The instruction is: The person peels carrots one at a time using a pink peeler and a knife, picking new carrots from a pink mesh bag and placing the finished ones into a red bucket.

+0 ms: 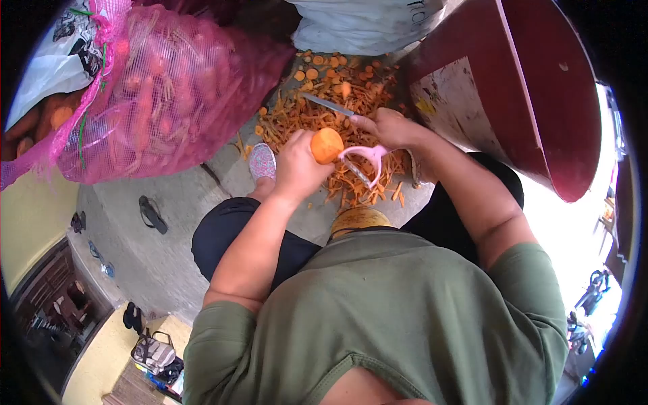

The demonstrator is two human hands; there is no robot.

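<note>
My left hand point(300, 165) is wrapped round a carrot point(327, 145), whose round orange cut end faces up. Close by on the right, my right hand point(391, 128) grips a knife point(327, 104), its blade pointing to the upper left. A pink peeler point(368, 160) is also at my right hand, its metal blade beside the carrot; which fingers hold it is hidden. Beneath both hands, a heap of orange peelings point(290, 118) and round carrot slices point(312, 73) covers part of the floor.
A pink mesh sack point(169, 94) of carrots stands at the upper left, with a white sack point(368, 27) at the top. A large dark red container point(466, 74) stands at the right. One black slipper point(152, 214) lies on the concrete floor point(121, 250) at left.
</note>
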